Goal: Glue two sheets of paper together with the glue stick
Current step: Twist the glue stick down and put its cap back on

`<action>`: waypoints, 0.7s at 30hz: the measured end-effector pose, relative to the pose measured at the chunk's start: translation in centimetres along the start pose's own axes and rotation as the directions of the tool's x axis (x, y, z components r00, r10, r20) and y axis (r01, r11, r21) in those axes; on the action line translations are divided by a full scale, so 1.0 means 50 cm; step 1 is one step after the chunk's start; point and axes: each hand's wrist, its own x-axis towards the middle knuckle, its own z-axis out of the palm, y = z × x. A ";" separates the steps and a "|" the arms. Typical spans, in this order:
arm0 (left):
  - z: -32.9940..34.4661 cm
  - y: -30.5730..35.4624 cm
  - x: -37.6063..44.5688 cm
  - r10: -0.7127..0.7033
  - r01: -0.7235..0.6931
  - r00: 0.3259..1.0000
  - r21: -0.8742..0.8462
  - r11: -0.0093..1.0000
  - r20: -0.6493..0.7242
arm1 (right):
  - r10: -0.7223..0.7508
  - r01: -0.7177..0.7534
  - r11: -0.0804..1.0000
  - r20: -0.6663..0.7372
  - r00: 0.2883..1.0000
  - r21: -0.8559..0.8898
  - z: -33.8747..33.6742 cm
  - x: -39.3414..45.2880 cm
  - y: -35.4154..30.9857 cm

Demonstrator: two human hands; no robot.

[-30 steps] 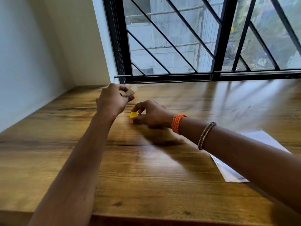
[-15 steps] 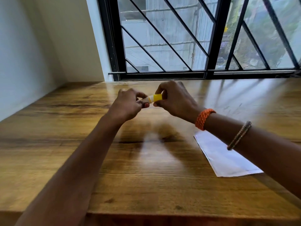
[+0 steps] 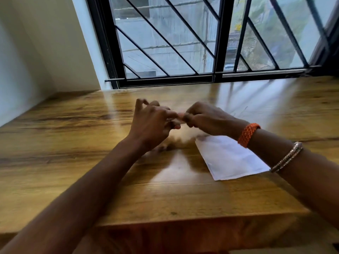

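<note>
While the white paper [image 3: 230, 158] lies toward the right side of the wooden surface [image 3: 73, 143], the left hand [image 3: 152, 125] and right hand [image 3: 207, 120] meet above it, fingers pinched on something small, too blurred to name.

White paper [image 3: 229, 158] on streaked honey-brown table [image 3: 73, 143] — orange woven wristband [image 3: 248, 134], black window bars [image 3: 165, 39].

My left hand [image 3: 152, 123] and right hand [image 3: 207, 120] meet fingertip to fingertip, raised in front of me, fingers curled and pinching together. Both forearms reach forward, wrists slightly bent; motion blurs my fingers.
</note>
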 end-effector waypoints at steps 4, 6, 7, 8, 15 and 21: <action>-0.012 0.014 0.005 -0.254 0.280 0.960 -0.494 0.823 0.122 | 0.006 -0.017 0.983 0.065 0.998 0.182 -0.054 -0.014 0.023; -0.014 0.008 -0.008 -0.305 0.366 0.929 -0.645 0.671 0.209 | -0.023 -0.004 0.989 0.180 0.983 0.147 -0.070 -0.027 0.041; -0.013 0.005 -0.017 -0.327 0.404 0.911 -0.695 0.594 0.251 | -0.021 -0.009 0.993 0.255 0.967 0.114 -0.072 -0.035 0.050; -0.011 0.003 -0.026 -0.344 0.436 0.895 -0.724 0.534 0.285 | -0.018 -0.009 0.996 0.310 0.951 0.086 -0.070 -0.044 0.058; 0.010 -0.001 -0.032 -0.382 0.412 0.891 -0.788 0.458 0.244 | -0.029 -0.011 0.991 0.300 0.954 0.133 -0.048 -0.051 0.051; 0.016 -0.019 -0.014 -0.546 0.408 0.834 -0.756 0.512 0.081 | 0.272 -0.189 0.943 -0.310 0.911 0.274 -0.063 0.060 0.069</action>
